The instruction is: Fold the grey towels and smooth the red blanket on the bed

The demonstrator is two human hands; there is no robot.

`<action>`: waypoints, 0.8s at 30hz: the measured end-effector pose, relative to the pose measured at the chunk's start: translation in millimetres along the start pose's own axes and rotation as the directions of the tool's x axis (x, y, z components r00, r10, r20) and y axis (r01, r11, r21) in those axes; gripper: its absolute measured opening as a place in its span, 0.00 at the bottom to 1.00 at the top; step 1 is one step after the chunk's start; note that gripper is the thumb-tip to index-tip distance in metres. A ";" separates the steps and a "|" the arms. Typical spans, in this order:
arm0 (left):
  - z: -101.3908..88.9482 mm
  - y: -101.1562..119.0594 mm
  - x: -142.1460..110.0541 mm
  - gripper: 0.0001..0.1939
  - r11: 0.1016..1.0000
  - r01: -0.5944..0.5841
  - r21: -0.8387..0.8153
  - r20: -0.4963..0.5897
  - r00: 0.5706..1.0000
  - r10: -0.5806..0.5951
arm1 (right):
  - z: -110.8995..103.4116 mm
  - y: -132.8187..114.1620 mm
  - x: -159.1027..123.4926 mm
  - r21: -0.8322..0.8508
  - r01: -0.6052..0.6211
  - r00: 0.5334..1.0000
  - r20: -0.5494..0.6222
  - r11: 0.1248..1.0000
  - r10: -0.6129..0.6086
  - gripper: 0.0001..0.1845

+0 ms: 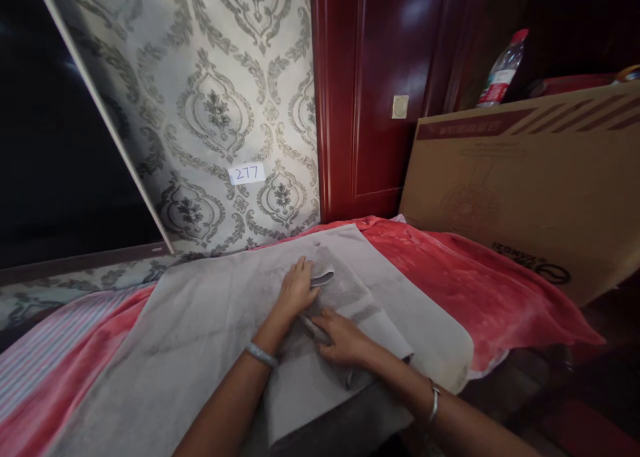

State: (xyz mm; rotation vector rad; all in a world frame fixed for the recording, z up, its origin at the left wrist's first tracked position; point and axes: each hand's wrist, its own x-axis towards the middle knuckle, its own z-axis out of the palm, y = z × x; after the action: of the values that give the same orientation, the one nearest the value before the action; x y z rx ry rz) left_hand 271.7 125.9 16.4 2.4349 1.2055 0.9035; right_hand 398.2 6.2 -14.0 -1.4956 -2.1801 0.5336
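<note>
A grey piece of cloth (pixel 350 297), folded in layers and mottled with darker patches, lies on a larger pale grey sheet (pixel 200 317). My left hand (pixel 298 289) is on its middle, thumb and fingers either side of a raised, looped fold. Closer to me, my right hand (pixel 341 337) is closed round another raised fold of the same cloth, fingers curled under my knuckles. The cloth's lower corner spreads towards me, beneath my right forearm. What kind of article the cloth is, I cannot make out.
Red plush blanket (pixel 450 290) shows on both sides of the sheet. A large cardboard box (pixel 525 190) leans at the right, with a plastic bottle (pixel 503 70) behind its top edge. A dark screen (pixel 65 144) stands left. Patterned wall and a red panel (pixel 380 57) rise behind.
</note>
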 end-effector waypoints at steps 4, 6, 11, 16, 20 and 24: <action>9.1 -6.4 15.5 0.14 0.961 0.171 -0.217 0.016 0.985 -0.172 | 2.8 -0.1 -25.5 0.137 0.097 0.994 -0.072 0.986 -0.088 0.35; 9.6 -17.4 20.4 0.09 0.925 0.237 -0.297 -0.018 0.967 -0.254 | 5.6 -4.1 -37.2 0.170 0.135 0.988 -0.093 0.976 -0.121 0.40; 2.5 -45.3 25.1 0.06 0.721 0.408 -0.560 0.009 0.874 -0.487 | 18.3 -16.4 -57.2 0.059 0.117 0.991 -0.067 0.991 -0.113 0.50; 1.5 -50.9 23.7 0.10 0.564 0.428 -0.706 0.078 0.838 -0.540 | 29.9 -15.4 -62.1 -0.046 0.115 0.992 -0.047 0.992 -0.118 0.49; 4.0 -50.2 29.7 0.13 0.538 0.411 -0.736 0.047 0.824 -0.565 | 26.8 -13.4 -62.0 -0.094 0.132 0.988 -0.067 0.987 -0.139 0.44; 1.6 -61.7 34.0 0.18 0.547 0.390 -0.741 -0.014 0.806 -0.592 | 19.2 -19.6 -60.6 -0.096 0.183 0.974 -0.114 0.978 -0.193 0.43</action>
State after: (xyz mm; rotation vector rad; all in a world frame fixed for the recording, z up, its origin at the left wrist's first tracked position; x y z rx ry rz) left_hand 250.4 190.6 -1.4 1.2709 1.2193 1.2308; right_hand 391.7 -58.6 -27.7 -1.3077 -2.2415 0.2814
